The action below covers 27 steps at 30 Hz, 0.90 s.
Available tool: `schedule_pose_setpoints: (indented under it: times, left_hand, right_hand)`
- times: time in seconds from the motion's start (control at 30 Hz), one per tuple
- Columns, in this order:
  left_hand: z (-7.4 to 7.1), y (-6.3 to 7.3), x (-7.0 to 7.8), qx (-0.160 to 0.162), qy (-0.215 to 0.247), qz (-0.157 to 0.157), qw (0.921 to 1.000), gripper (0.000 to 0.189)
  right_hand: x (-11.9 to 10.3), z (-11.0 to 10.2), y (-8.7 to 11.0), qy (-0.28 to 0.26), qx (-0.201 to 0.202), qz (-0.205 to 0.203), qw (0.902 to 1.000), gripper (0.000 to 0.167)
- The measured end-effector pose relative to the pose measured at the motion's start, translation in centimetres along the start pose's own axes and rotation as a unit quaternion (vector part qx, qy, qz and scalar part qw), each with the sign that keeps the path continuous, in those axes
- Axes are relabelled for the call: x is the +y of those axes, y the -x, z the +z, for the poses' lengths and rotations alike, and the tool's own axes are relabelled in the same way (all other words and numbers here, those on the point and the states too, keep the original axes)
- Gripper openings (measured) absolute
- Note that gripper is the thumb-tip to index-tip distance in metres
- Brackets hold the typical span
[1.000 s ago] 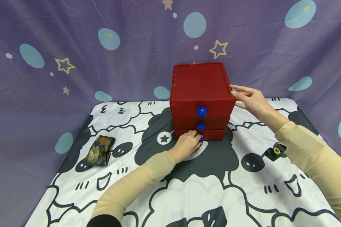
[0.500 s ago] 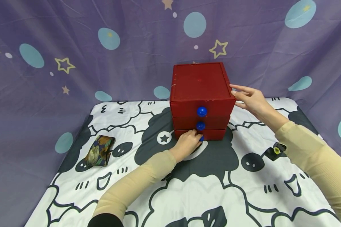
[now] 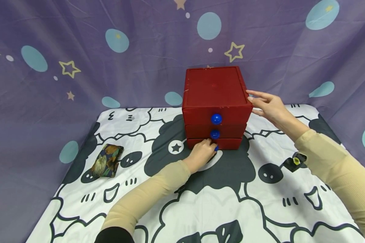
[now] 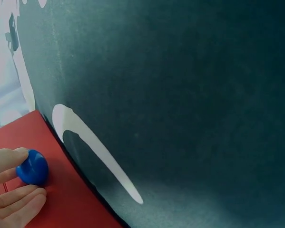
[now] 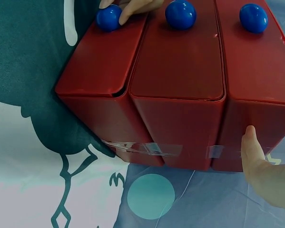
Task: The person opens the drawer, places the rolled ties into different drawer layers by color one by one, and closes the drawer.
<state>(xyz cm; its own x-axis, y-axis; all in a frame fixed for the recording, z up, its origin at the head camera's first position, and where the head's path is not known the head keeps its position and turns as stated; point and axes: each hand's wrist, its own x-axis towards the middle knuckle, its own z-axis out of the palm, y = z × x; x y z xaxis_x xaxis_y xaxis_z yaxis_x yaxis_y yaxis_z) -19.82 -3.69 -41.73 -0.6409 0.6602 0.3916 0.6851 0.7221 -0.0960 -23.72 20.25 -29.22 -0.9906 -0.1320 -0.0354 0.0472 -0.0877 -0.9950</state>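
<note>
The red drawer box [image 3: 214, 87] stands near the far edge of the table [image 3: 207, 209]. The left hand [image 3: 200, 154] pinches the lowest blue knob [image 4: 35, 168] in its fingertips; the right hand [image 3: 271, 107], fingers spread, touches the box's right side. A flowered pouch [image 3: 107, 161] lies near the left edge.

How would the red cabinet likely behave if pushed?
The cabinet looks fairly rigid, judging by its flat faces and crisp edges. Its wide, boxy shape should make tipping unlikely under a gentle push. Clear tape across its side seams suggests it might shift apart if shoved hard.
</note>
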Motion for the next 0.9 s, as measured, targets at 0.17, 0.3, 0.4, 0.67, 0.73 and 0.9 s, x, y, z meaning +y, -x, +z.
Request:
schedule_pose_setpoints:
  times: [0.17, 0.3, 0.4, 0.67, 0.73, 0.9]
  left_hand:
    - [-0.2, 0.1, 0.1, -0.001, -0.001, 0.002, 1.0, 0.014]
    - [-0.4, 0.3, 0.3, -0.002, -0.001, 0.007, 1.0, 0.013]
    - [-0.5, 0.5, 0.4, -0.006, -0.002, 0.011, 0.9999, 0.014]
    - [-0.9, 1.3, 0.9, -0.014, 0.0, 0.026, 0.9996, 0.018]
    - [-1.0, 1.5, 1.0, -0.008, 0.0, 0.028, 0.9996, 0.019]
    - [-1.1, 1.8, 1.3, 0.0, 0.0, 0.033, 0.9994, 0.017]
  right_hand:
    - [0.0, 0.0, 0.0, -0.004, 0.0, 0.001, 1.0, 0.049]
    - [-0.1, 0.0, 0.0, -0.001, 0.001, 0.004, 1.0, 0.051]
    - [-0.1, -0.1, 0.0, 0.001, 0.001, 0.006, 1.0, 0.053]
    - [-0.1, -0.1, 0.1, 0.0, -0.002, 0.003, 1.0, 0.05]
    - [-0.1, 0.0, 0.1, -0.003, -0.003, 0.002, 1.0, 0.05]
    - [-0.1, 0.0, 0.1, -0.006, -0.004, 0.001, 1.0, 0.049]
